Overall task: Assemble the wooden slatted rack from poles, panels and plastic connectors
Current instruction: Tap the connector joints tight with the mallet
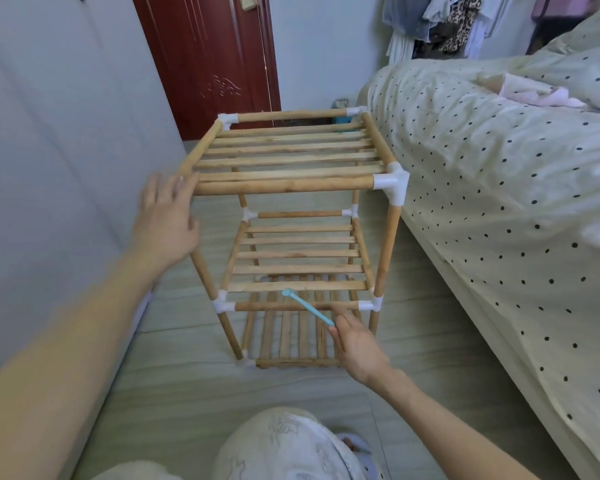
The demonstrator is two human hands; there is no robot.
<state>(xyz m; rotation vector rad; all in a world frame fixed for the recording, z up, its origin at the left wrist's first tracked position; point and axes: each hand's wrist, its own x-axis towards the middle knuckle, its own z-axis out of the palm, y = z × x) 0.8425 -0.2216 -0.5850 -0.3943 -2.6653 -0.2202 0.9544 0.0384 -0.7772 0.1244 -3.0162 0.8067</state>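
The wooden slatted rack (291, 185) stands upright on the floor with three slatted tiers joined by white plastic connectors (392, 183). My left hand (167, 220) rests over the near left top corner, covering the connector there, fingers laid along the pole. Lower down, my right hand (355, 344) pinches the handle of a small light blue plastic mallet (305, 306). The mallet's head sits at the front edge of the middle shelf (298, 268), near its front pole.
A bed (499, 188) with a dotted cover runs close along the rack's right side. A white wall (49, 150) is on the left and a red door (208, 57) behind. My knees (284, 445) are at the bottom, above the tiled floor.
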